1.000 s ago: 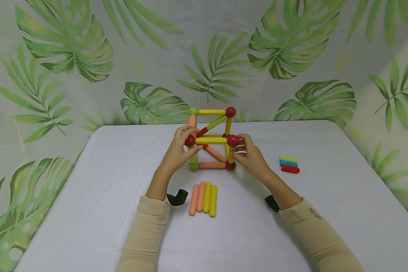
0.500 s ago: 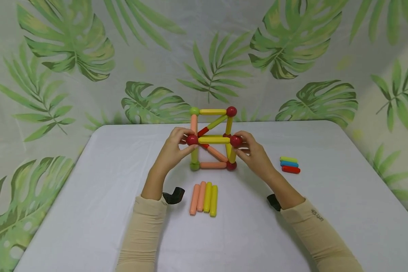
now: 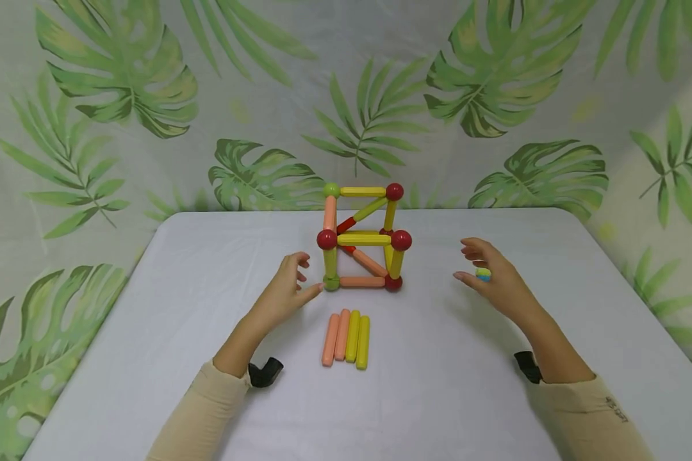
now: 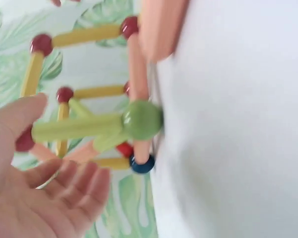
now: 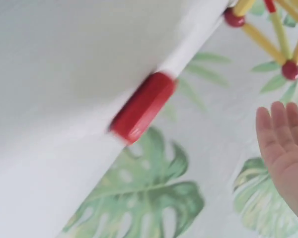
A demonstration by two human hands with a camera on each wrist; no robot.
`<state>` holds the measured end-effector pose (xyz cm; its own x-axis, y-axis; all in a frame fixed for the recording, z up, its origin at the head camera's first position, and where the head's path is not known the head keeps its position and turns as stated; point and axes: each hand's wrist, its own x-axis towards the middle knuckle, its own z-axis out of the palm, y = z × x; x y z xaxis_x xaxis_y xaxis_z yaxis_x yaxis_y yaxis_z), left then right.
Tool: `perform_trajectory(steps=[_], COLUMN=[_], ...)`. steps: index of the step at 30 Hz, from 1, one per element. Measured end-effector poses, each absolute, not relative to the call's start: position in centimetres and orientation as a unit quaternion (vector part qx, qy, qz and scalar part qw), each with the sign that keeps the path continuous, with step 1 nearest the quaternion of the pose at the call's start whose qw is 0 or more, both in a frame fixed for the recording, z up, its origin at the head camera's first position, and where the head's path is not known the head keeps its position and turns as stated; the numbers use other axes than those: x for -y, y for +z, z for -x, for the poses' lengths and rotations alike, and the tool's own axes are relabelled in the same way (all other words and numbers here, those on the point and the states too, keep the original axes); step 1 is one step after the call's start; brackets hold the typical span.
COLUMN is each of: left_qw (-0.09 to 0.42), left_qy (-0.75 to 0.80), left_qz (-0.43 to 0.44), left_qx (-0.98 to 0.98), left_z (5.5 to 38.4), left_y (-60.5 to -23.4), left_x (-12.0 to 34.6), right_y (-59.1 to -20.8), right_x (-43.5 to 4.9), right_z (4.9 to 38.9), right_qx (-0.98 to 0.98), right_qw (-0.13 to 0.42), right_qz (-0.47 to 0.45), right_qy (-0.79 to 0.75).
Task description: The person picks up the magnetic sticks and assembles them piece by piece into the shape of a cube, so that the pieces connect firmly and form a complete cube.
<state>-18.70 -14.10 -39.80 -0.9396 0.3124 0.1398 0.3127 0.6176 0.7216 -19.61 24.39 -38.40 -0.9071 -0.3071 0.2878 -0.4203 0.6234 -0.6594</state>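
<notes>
A cube-like frame of magnetic sticks and balls stands upright on the white table. Its front top corners are red balls, and a green ball sits at a lower corner. Just left of the frame is my left hand, holding nothing, thumb and fingers spread. In the left wrist view this hand appears close to the frame; contact is unclear. My right hand hovers empty on the right, fingers loosely bent, partly covering short sticks. The right wrist view shows a short red stick, apart from the fingers.
In front of the frame several long sticks lie side by side, salmon ones on the left and yellow ones on the right. A leaf-patterned cloth hangs behind the table's back edge.
Both hands have let go of the frame's front top balls. The left hand has drawn back left and down; the right has moved right, over the short sticks. The frame stays standing.
</notes>
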Motion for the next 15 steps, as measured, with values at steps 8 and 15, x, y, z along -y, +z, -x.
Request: perform_trajectory(steps=[8, 15], left_qw=[-0.161, -0.175], left_qy=[-0.305, -0.296], left_qz=[0.212, 0.223], left_qx=[0.914, 0.912], left_z=[15.4, 14.7], left_y=[-41.7, -41.8], left_x=[12.4, 11.8], right_y=[-40.0, -41.0], right_x=[-28.5, -29.5], right_z=[19.6, 19.4], right_qx=[0.937, 0.96], right_qw=[-0.045, -0.067], right_qz=[-0.16, -0.145], right_qy=[0.308, 0.229])
